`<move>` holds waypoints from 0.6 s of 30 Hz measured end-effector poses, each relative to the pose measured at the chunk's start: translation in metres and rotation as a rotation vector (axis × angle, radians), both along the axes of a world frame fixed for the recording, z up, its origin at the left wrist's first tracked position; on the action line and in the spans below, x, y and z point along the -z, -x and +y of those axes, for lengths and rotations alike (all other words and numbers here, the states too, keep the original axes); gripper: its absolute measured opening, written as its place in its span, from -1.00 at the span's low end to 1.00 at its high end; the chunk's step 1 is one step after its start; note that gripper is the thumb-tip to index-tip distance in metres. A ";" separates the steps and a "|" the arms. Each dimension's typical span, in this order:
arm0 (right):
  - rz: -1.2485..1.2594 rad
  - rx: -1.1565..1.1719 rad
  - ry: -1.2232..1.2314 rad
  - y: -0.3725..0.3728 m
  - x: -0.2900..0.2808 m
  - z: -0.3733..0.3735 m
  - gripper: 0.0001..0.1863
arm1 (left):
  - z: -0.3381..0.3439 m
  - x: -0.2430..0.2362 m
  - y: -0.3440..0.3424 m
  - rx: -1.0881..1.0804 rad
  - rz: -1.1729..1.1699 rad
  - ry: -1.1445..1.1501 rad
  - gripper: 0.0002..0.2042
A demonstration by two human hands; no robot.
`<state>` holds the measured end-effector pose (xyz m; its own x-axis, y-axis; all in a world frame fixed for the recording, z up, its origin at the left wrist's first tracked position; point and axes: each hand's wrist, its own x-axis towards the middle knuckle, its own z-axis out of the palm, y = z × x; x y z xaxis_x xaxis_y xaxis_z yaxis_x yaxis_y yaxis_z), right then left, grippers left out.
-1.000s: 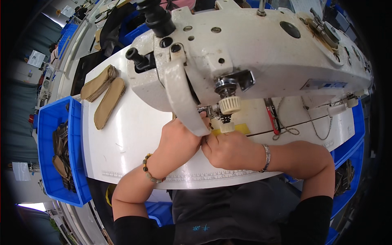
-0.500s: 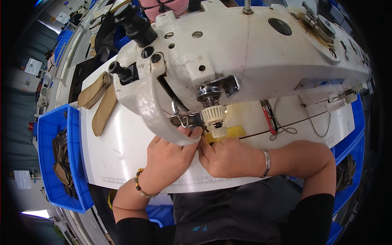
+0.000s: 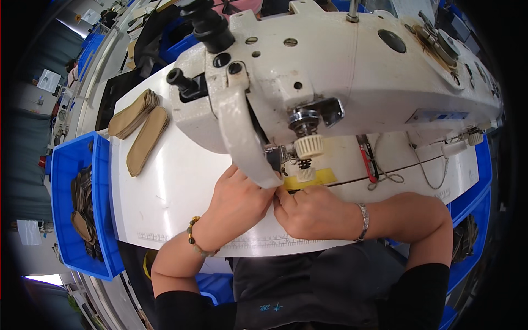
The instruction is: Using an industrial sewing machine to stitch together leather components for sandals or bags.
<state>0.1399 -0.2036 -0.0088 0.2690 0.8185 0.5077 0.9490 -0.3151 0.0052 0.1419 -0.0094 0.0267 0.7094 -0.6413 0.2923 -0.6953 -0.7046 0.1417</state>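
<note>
My left hand is curled below the needle area of a white sewing machine, its fingertips partly hidden behind the machine's curved guard. Beside it, my right hand has bent fingers pinched together just in front of a yellow plate; its fingertips nearly meet those of my left hand. Whatever the two hands hold is mostly hidden and too small to name. A red-handled tool and a looped cord lie to the right on the white table.
Tan insole-shaped pieces lie at the left, one stack and another beside it. A blue bin of dark pieces flanks the table's left; more blue bins stand right. Part of a person in pink shows behind the machine.
The camera view tilted and swung back. Both hands are slightly lower in the picture than a second ago, still together at the needle area; my left fingertips are more hidden than half a second ago.
</note>
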 end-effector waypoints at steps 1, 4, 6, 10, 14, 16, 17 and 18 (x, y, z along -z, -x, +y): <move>0.004 0.021 0.022 0.000 0.000 0.000 -0.80 | -0.001 0.000 -0.001 -0.007 -0.002 0.002 -0.81; 0.018 0.047 0.043 -0.006 -0.001 0.000 -0.83 | -0.001 0.002 -0.009 -0.076 -0.038 -0.012 -0.74; 0.028 0.055 0.042 -0.013 -0.002 -0.001 -0.84 | 0.003 0.011 -0.016 -0.051 -0.070 -0.002 -0.73; -0.022 0.096 0.008 -0.021 -0.001 -0.002 -0.82 | 0.002 0.007 -0.014 -0.173 -0.046 -0.080 -0.73; -0.077 0.139 -0.016 -0.033 0.000 -0.005 -0.82 | 0.010 -0.002 -0.013 -0.233 -0.140 0.005 -0.68; 0.026 0.193 -0.097 -0.041 -0.007 -0.003 -0.83 | 0.011 -0.002 -0.013 -0.244 -0.176 0.035 -0.66; 0.135 0.254 -0.182 -0.043 -0.009 -0.003 -0.84 | 0.011 -0.001 -0.015 -0.212 -0.188 0.071 -0.69; 0.131 0.248 -0.177 -0.045 -0.007 -0.002 -0.84 | 0.012 0.000 -0.017 -0.180 -0.201 0.107 -0.71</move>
<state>0.1849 -0.2057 -0.0021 0.5217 0.6222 0.5837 0.8322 -0.5219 -0.1874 0.1586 0.0024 0.0262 0.7302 -0.4679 0.4978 -0.5817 -0.8079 0.0939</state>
